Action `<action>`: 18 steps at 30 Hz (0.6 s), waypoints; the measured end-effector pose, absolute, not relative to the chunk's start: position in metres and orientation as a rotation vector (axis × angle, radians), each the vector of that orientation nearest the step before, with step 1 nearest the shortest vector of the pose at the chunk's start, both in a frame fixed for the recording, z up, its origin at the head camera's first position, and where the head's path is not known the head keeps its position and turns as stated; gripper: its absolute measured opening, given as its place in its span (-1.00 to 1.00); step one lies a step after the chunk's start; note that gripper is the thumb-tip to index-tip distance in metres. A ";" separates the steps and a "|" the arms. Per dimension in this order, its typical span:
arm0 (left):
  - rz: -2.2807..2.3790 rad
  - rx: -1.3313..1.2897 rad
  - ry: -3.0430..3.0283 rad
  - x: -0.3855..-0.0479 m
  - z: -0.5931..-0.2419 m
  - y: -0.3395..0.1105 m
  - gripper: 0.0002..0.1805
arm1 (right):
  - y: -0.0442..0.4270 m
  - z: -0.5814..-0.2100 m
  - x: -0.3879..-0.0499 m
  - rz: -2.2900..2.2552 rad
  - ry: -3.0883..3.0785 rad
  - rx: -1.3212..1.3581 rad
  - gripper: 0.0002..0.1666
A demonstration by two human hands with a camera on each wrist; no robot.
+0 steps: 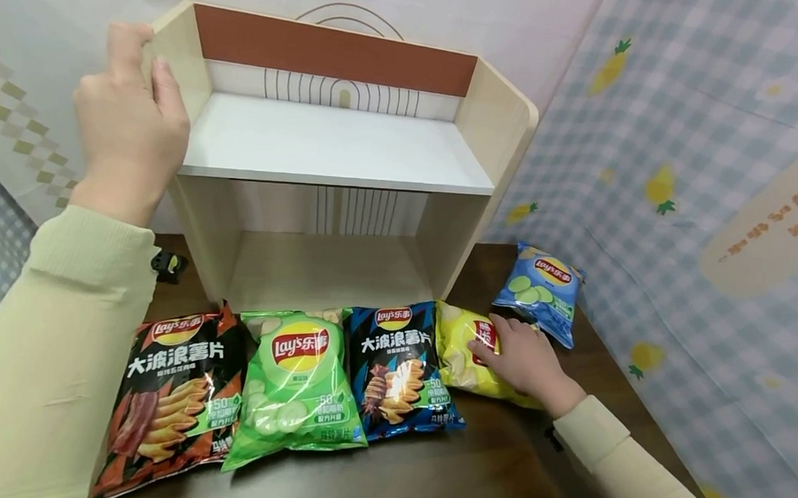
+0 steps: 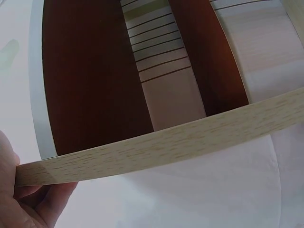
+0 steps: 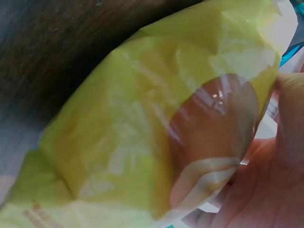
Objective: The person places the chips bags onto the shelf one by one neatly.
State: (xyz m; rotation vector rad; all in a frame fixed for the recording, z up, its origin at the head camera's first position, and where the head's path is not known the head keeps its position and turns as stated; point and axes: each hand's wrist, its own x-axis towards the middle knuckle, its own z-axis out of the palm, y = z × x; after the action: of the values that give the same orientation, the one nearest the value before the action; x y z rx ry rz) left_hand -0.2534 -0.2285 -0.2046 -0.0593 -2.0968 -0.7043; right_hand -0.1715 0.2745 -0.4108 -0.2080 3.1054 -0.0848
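Note:
A two-tier wooden shelf (image 1: 339,146) with a white middle board stands on the table. My left hand (image 1: 132,115) grips the upper edge of its left side panel (image 2: 156,148), thumb and fingers on opposite faces. My right hand (image 1: 531,359) holds a yellow bag of chips (image 1: 458,348) at the right end of a row in front of the shelf; the hand covers part of it. The right wrist view shows the same yellow bag (image 3: 118,128) up close, with the thumb and fingers along one side.
Left of the yellow bag lie a dark blue bag (image 1: 396,371), a green bag (image 1: 302,390) and a black-and-red bag (image 1: 179,388). A light blue bag (image 1: 540,292) rests right of the shelf by the checked cloth (image 1: 673,253). A small black object (image 1: 168,266) is beside the shelf's left.

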 end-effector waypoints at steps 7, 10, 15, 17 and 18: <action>-0.708 -0.031 -2.121 -0.251 -0.204 -0.235 -0.54 | 0.270 -0.410 -0.174 -0.041 3.121 -0.193 0.12; -0.704 -0.025 -2.123 -0.249 -0.205 -0.237 -0.54 | 0.269 -0.408 -0.170 -0.015 3.095 -0.152 0.12; -0.684 -0.025 -2.104 -0.247 -0.205 -0.241 -0.54 | 0.275 -0.401 -0.163 -0.052 3.032 -0.056 0.12; -0.677 -0.029 -2.100 -0.247 -0.204 -0.242 -0.54 | 0.280 -0.399 -0.162 -0.093 3.002 -0.035 0.12; -0.673 -0.028 -2.102 -0.247 -0.203 -0.242 -0.54 | 0.283 -0.398 -0.161 -0.120 2.985 -0.031 0.12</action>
State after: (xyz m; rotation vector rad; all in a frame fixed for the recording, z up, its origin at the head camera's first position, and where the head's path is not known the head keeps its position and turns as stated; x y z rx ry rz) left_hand -0.2468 -0.2415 -0.2030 -0.0279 -2.1016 -0.6735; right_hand -0.1611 0.2828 -0.3976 -0.0311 2.9854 -0.1202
